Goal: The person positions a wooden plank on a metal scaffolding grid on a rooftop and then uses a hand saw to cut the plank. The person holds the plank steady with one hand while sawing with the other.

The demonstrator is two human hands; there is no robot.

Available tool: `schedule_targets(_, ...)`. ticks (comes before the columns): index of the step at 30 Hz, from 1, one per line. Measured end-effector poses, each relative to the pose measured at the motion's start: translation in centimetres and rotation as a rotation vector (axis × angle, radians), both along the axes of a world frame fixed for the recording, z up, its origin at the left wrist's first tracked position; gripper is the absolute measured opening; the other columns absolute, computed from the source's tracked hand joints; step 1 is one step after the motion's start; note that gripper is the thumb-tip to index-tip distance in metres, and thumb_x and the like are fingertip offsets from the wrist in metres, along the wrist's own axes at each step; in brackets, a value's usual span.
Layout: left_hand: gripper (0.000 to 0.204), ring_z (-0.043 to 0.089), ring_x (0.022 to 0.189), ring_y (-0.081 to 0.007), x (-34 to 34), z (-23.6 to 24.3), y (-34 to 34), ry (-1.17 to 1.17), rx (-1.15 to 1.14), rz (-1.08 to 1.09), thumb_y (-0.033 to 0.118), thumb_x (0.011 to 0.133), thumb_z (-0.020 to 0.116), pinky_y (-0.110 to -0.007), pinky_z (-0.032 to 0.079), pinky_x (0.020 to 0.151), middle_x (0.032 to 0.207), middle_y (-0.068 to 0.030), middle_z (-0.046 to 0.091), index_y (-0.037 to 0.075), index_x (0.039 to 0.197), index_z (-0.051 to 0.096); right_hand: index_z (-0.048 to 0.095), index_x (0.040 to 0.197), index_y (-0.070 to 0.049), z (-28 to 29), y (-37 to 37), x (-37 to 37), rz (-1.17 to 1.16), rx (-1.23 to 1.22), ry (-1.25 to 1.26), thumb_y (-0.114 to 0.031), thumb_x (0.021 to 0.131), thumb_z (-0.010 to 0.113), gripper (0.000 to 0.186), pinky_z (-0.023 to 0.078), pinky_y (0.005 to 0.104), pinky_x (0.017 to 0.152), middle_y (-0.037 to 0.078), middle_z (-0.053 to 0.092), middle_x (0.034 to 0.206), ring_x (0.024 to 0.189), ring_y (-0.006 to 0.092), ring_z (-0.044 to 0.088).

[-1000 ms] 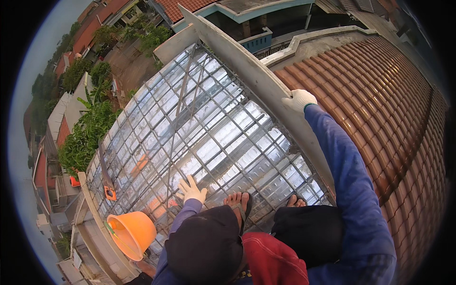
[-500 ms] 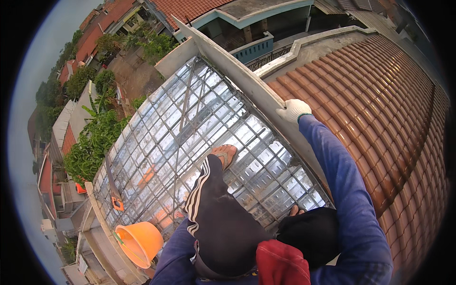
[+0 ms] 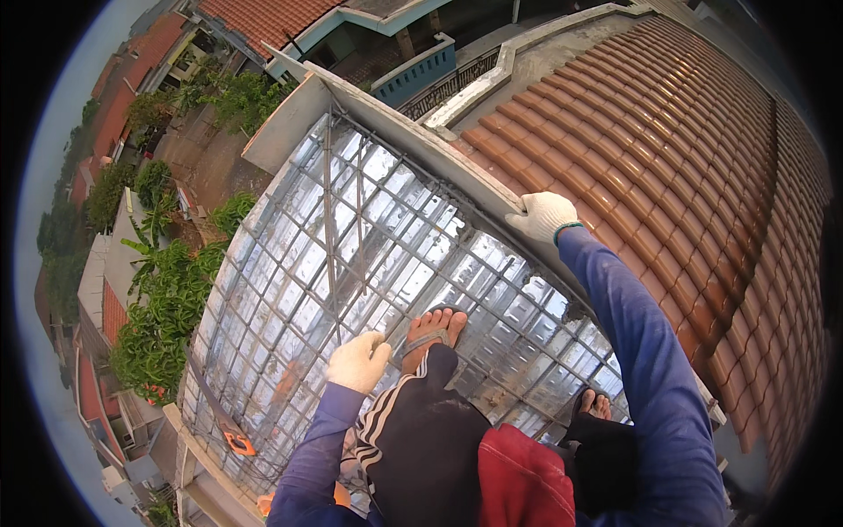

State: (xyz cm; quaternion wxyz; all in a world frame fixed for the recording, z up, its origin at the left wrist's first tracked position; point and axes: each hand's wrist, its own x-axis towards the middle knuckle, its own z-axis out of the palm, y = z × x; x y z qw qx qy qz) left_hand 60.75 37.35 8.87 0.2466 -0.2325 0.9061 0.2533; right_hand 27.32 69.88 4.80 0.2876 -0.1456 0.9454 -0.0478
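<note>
My right hand [image 3: 542,217], in a white knit glove, is closed over the top edge of a grey upright board [image 3: 435,161]. My left hand [image 3: 357,361], gloved the same way, has curled fingers just above the steel rebar mesh [image 3: 290,255]; what it holds, if anything, is hidden. The mesh lies over shiny ribbed metal sheeting [image 3: 492,272]. My left foot [image 3: 426,332], in a thong sandal, stands on the mesh beside that hand; my right foot [image 3: 595,405] is farther back to the right.
A handsaw [image 3: 238,440] with an orange handle lies at the left edge by a wooden board [image 3: 189,430]. A drop to houses, trees and a dirt yard [image 3: 202,140] lies beyond. A brown tiled roof [image 3: 667,176] adjoins the board on the right.
My left foot has stepped forward onto the mesh. My left hand has curled and shifted beside it. My right hand stays on the board. The orange bucket has slipped mostly out of view.
</note>
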Motion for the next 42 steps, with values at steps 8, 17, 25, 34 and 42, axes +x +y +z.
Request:
schedule_targets(8, 0.131, 0.044, 0.161, -0.0379, -31.5, -2.5, 9.9, 0.316, -0.210, -1.008, 0.043, 0.066, 0.103, -0.061, 0.015, 0.138, 0.165, -0.0203, 0.056, 0.005, 0.171, 0.035, 0.088, 0.116, -0.015, -3.4, -2.6, 0.3, 0.007, -0.106, 0.050, -0.056, 0.089, 0.077, 0.050, 0.063, 0.0508, 0.092, 0.015, 0.084, 0.112, 0.106, 0.0352, 0.081)
schedule_targets(17, 0.059, 0.081, 0.105, -0.0374, -37.2, -7.8, 11.2, 0.214, -0.133, -1.217, 0.054, 0.069, 0.099, -0.048, 0.062, 0.097, 0.106, -0.0195, 0.084, 0.009, 0.107, 0.087, 0.089, 0.111, -0.016, -5.2, -2.6, 2.9, -0.074, -0.116, 0.144, -0.055, 0.078, 0.084, 0.051, 0.064, 0.0517, 0.085, 0.014, 0.085, 0.102, 0.099, 0.0337, 0.083)
schedule_targets(25, 0.054, 0.080, 0.092, -0.0369, -39.1, -7.9, 10.4, 0.116, -0.053, -1.197, 0.045, 0.067, 0.098, -0.047, 0.060, 0.088, 0.095, -0.0186, 0.083, 0.007, 0.105, 0.086, 0.088, 0.107, -0.011, -1.1, 12.8, 9.2, -0.195, -0.078, 0.026, -0.068, 0.067, 0.090, 0.070, 0.063, 0.0523, 0.080, 0.014, 0.084, 0.096, 0.092, 0.0371, 0.082)
schedule_targets(34, 0.045, 0.080, 0.082, -0.0361, -41.2, -6.3, 10.4, 0.080, -0.136, -1.217, 0.034, 0.066, 0.099, -0.048, 0.061, 0.083, 0.085, -0.0175, 0.082, 0.004, 0.097, 0.087, 0.089, 0.102, -0.016, -3.8, 19.0, 11.4, -0.142, -0.046, -0.027, -0.043, 0.070, 0.084, 0.042, 0.062, 0.0545, 0.081, 0.016, 0.084, 0.097, 0.094, 0.0384, 0.080)
schedule_targets(42, 0.081, 0.081, 0.109, -0.0346, -40.8, -3.3, 13.7, -0.202, -0.473, -1.476, 0.057, 0.066, 0.097, -0.044, 0.061, 0.102, 0.108, -0.0205, 0.085, 0.001, 0.124, 0.084, 0.090, 0.107, -0.013, -5.1, 15.7, 10.1, -0.116, -0.150, -0.041, -0.046, 0.069, 0.089, 0.050, 0.062, 0.0538, 0.084, 0.017, 0.084, 0.103, 0.097, 0.0393, 0.080)
